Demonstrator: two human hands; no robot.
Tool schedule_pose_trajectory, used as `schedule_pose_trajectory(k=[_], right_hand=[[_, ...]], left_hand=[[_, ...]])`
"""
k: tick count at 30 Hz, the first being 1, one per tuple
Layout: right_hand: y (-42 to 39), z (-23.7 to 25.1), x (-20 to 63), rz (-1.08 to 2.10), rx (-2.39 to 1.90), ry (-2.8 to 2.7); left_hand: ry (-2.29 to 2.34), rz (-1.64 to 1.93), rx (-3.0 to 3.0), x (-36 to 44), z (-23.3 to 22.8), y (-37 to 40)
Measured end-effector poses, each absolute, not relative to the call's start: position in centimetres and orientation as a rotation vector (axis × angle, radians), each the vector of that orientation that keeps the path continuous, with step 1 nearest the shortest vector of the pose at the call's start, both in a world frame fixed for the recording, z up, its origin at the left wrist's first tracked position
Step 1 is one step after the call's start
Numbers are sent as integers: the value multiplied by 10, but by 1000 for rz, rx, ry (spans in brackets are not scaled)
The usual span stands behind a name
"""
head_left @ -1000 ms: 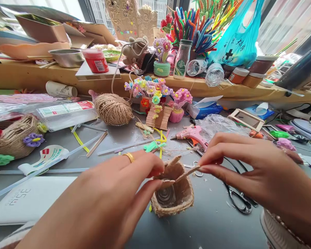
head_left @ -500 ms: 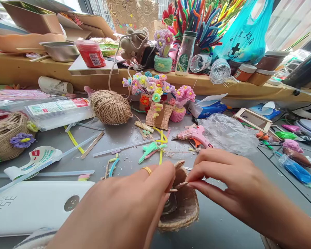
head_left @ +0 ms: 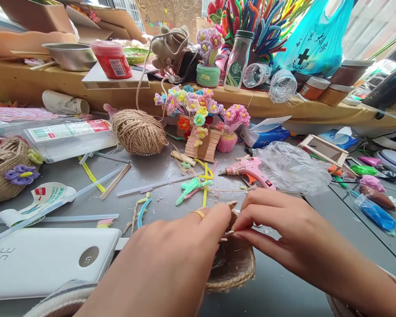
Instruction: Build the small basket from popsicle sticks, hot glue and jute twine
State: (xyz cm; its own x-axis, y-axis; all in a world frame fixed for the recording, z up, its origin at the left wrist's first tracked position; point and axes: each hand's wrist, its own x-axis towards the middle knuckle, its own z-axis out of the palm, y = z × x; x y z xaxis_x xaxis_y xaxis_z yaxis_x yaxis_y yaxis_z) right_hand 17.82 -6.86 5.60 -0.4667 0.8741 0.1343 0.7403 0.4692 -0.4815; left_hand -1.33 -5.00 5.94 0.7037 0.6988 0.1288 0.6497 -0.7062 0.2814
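2 bare hands meet over a small round basket wrapped in brown jute twine (head_left: 234, 268), which sits on the grey worktop (head_left: 284, 290) close to the person, right of a white rectangular power bank (head_left: 42, 259). The left hand (head_left: 171, 259), with a gold ring on 1 finger, curls over the basket's near rim, its fingertips closed on a thin strip of jute-covered material (head_left: 229, 231) at the top edge. The right hand (head_left: 284, 229) comes in from the other side, thumb and forefinger pinched tight on the same strip, so both grips are shut on it with almost no gap showing. How the strip joins the basket is hidden under the fingers.

To do this pressing well, it seems best to keep both pinches low on the strip and square to the rim, steady the basket with the left palm so it does not tip, and hold an even squeeze rather than twisting; any glue there is probably still soft.

Just beyond the hands lies a pink hot-glue gun (head_left: 251, 169) beside crumpled clear plastic (head_left: 293, 169). A ball of brown jute twine (head_left: 139, 132) rests farther back, near little pots of pastel pipe-cleaner flowers (head_left: 198, 110). Loose green and yellow pipe-cleaner scraps (head_left: 196, 185) lie between them and the basket.
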Motion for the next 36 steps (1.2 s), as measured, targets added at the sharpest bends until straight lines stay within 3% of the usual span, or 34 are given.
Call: schedule_pose_trajectory(k=[8, 27, 36], right_hand=[[-69, 58, 178, 486, -1360, -2381], [-72, 62, 173, 540, -1328, -2274], [-73, 59, 173, 557, -1443, -2287]], left_hand=[[1124, 260, 2670, -9, 67, -54], [1203, 318, 2547, -16, 35, -55], [1192, 295, 2542, -10, 56, -58]])
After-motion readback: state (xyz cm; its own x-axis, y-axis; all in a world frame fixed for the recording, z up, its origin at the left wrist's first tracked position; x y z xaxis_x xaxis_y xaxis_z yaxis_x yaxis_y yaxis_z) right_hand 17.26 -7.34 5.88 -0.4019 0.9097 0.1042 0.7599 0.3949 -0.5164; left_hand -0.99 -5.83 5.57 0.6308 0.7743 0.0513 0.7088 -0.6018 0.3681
